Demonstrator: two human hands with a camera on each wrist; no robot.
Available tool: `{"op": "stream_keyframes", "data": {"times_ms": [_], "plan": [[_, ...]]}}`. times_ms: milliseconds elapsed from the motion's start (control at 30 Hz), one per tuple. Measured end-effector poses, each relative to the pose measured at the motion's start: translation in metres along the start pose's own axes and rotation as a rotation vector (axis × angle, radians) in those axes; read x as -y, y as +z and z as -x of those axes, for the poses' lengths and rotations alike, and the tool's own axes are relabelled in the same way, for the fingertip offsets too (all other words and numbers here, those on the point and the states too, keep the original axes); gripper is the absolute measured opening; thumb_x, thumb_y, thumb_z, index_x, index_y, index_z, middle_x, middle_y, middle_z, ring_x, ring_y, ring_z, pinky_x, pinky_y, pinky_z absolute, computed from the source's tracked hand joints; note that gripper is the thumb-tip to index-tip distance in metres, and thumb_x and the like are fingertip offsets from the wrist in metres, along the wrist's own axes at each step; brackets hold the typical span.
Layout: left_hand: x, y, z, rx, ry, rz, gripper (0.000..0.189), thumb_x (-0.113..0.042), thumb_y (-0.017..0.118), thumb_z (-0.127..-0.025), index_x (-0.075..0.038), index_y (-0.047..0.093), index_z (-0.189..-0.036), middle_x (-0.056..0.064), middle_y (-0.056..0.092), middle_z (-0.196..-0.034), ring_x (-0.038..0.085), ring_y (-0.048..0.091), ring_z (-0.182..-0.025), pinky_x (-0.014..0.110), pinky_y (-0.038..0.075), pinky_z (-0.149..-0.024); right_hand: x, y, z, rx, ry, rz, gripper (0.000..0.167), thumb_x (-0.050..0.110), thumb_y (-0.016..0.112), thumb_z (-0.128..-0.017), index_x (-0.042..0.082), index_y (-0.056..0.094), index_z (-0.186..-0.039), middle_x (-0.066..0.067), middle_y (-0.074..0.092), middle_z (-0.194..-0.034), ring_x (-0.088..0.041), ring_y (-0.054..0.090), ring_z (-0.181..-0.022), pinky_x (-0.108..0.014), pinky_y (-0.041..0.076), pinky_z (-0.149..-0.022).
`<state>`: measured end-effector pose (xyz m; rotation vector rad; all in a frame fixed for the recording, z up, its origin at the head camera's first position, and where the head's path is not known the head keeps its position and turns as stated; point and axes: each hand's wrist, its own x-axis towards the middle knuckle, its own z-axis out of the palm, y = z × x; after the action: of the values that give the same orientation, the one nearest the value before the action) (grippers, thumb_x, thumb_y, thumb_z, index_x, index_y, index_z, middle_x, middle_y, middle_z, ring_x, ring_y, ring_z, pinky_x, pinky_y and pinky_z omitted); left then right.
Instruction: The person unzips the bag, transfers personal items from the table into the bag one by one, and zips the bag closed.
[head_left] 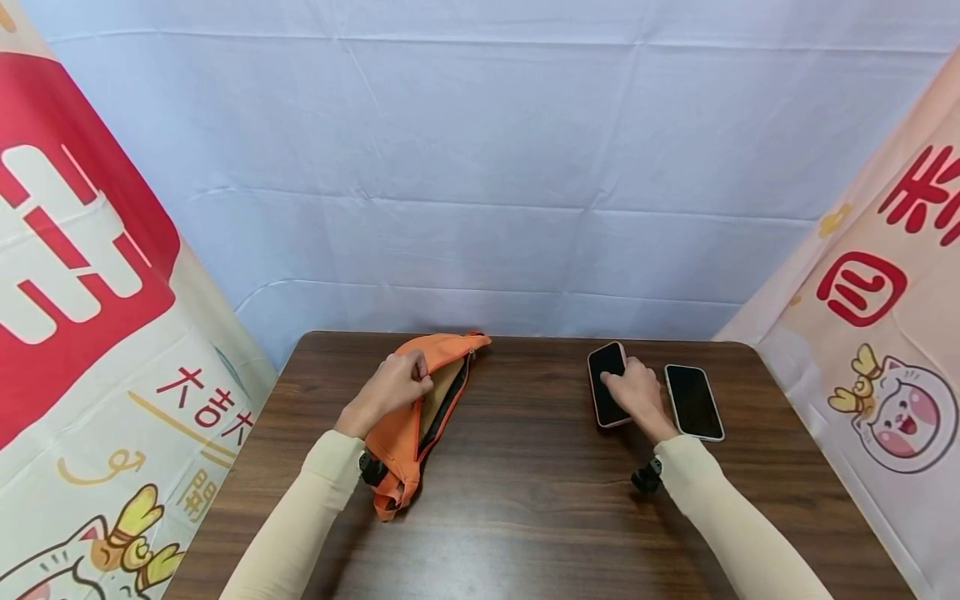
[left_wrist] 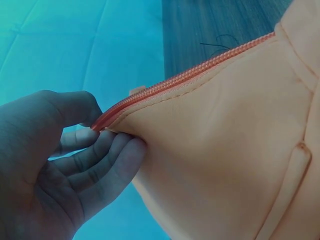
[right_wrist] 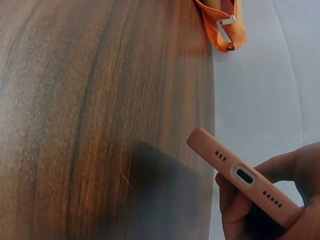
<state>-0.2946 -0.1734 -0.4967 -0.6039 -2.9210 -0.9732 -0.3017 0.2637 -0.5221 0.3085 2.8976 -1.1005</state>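
Two grips: left hand (head_left: 393, 383) pinches the zippered edge (left_wrist: 190, 74) of an unzipped orange waist bag (head_left: 394, 433), tan lining (head_left: 441, 387) showing; right hand (head_left: 637, 392) clasps a pink-cased smartphone (head_left: 607, 400).

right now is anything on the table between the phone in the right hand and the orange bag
Nothing visible stands between the held phone and the orange bag; the other phone lies beyond the right hand, off that path.

Head view forward-down, left wrist close on bag (left_wrist: 215, 135), right near pink phone (right_wrist: 257, 191), all sharing bag
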Motion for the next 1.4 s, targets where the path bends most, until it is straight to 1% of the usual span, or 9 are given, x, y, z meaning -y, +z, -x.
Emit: {"op": "stream_keyframes", "data": {"times_ms": [200,500,700,900,1133,1400], "plan": [[-0.001,-0.001,0.0,0.003,-0.006,0.005,0.015,-0.011,0.071,-0.102,-0.013,0.058,-0.093,0.003,0.06,-0.079,0.013,0.053,-0.059,0.028,0.045,-0.059,0.003,0.001,0.001,0.006,-0.002,-0.013,0.055,0.031,0.057,-0.104,-0.012,0.049,-0.138,-0.034,0.064,-0.116,-0.033,0.074,-0.08,-0.037,0.06,-0.06],[-0.002,-0.001,0.0,0.0,-0.006,0.002,0.015,-0.01,0.07,-0.102,-0.012,0.058,-0.093,0.003,0.06,-0.078,0.013,0.054,-0.059,0.028,0.045,-0.058,0.011,0.0,0.002,0.016,0.001,-0.03,0.057,0.03,0.058,-0.104,-0.011,0.048,-0.141,-0.034,0.065,-0.117,-0.031,0.074,-0.077,-0.037,0.06,-0.059],[-0.001,-0.001,-0.001,0.002,-0.009,0.0,0.016,-0.01,0.071,-0.102,-0.012,0.058,-0.093,0.003,0.06,-0.078,0.013,0.053,-0.059,0.028,0.045,-0.059,0.017,0.0,0.002,-0.013,-0.029,0.003,0.053,0.029,0.059,-0.103,-0.013,0.052,-0.135,-0.034,0.068,-0.11,-0.032,0.074,-0.077,-0.037,0.059,-0.06],[-0.001,-0.001,-0.001,0.005,-0.015,0.001,0.016,-0.011,0.071,-0.102,-0.013,0.058,-0.093,0.003,0.06,-0.079,0.013,0.053,-0.06,0.029,0.045,-0.059,0.02,0.001,0.003,-0.013,-0.03,-0.006,0.051,0.029,0.059,-0.103,-0.012,0.053,-0.134,-0.033,0.069,-0.11,-0.033,0.075,-0.077,-0.038,0.06,-0.061],[-0.001,-0.001,-0.001,0.005,-0.012,0.002,0.016,-0.011,0.071,-0.102,-0.013,0.058,-0.093,0.004,0.059,-0.078,0.013,0.053,-0.06,0.028,0.045,-0.059,0.022,0.002,0.003,-0.031,-0.052,0.017,0.05,0.029,0.06,-0.101,-0.012,0.056,-0.13,-0.032,0.07,-0.106,-0.033,0.074,-0.076,-0.04,0.059,-0.064],[-0.001,-0.002,-0.001,0.004,-0.013,-0.003,0.016,-0.011,0.071,-0.102,-0.013,0.058,-0.093,0.003,0.06,-0.079,0.013,0.053,-0.06,0.028,0.045,-0.059,0.027,0.001,0.008,-0.002,-0.032,-0.023,0.049,0.028,0.06,-0.103,-0.01,0.054,-0.132,-0.034,0.068,-0.112,-0.03,0.074,-0.073,-0.037,0.06,-0.06]]}}
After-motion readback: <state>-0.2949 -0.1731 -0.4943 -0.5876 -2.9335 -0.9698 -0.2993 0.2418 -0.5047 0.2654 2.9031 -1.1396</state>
